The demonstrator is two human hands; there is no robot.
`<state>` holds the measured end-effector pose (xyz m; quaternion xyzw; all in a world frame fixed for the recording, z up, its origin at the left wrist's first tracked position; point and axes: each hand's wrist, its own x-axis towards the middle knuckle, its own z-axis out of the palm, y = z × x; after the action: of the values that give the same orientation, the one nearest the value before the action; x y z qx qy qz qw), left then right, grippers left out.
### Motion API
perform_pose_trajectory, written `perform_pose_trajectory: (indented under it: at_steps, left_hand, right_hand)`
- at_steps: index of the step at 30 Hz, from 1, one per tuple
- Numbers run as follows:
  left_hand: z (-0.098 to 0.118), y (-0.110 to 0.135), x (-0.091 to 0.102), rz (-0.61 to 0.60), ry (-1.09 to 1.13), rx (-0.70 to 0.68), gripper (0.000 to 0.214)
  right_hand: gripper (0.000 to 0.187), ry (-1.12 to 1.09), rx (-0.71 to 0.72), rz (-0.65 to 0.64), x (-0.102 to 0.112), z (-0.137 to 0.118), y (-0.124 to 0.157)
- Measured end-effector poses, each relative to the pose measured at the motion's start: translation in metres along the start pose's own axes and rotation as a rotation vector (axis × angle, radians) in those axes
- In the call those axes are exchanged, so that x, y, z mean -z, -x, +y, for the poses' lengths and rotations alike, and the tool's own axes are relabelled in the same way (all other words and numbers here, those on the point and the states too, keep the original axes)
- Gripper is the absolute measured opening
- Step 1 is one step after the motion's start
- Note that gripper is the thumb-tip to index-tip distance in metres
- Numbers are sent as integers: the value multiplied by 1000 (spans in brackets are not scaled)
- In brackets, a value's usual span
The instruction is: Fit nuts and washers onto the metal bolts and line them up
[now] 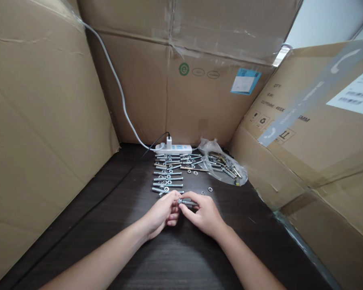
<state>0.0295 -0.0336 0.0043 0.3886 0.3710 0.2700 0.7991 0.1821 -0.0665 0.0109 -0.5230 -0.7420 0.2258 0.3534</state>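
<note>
My left hand (163, 213) and my right hand (204, 215) meet over the dark table (115, 225). Together they hold a metal bolt (186, 202) that lies sideways between their fingertips. The left fingers pinch its left end, where a small nut or washer seems to sit. The right fingers wrap its shaft. Just beyond the hands, rows of bolts with nuts and washers (167, 177) lie side by side on the table. Two loose washers (210, 189) rest to the right of the rows.
A clear plastic bag of bolts (225, 165) lies at the back right. A white power strip (174, 148) with a plug and white cable stands behind the rows. Large cardboard boxes (42, 121) wall in the table on the left, back and right.
</note>
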Motion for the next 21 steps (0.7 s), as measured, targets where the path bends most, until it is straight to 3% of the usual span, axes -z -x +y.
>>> perform_pose_trajectory:
  at_steps: [5, 12, 21]
  left_hand:
    - [1, 2, 1, -32, -26, -4, 19]
    - [-1, 1, 1, 35, -42, 78, 37]
    - [0, -1, 4, -10, -5, 95, 39]
  right_hand:
    - [23, 13, 29, -3, 1, 0, 0]
    - [20, 19, 32, 35, -1, 1, 0]
    - [24, -23, 19, 54, -1, 2, 1]
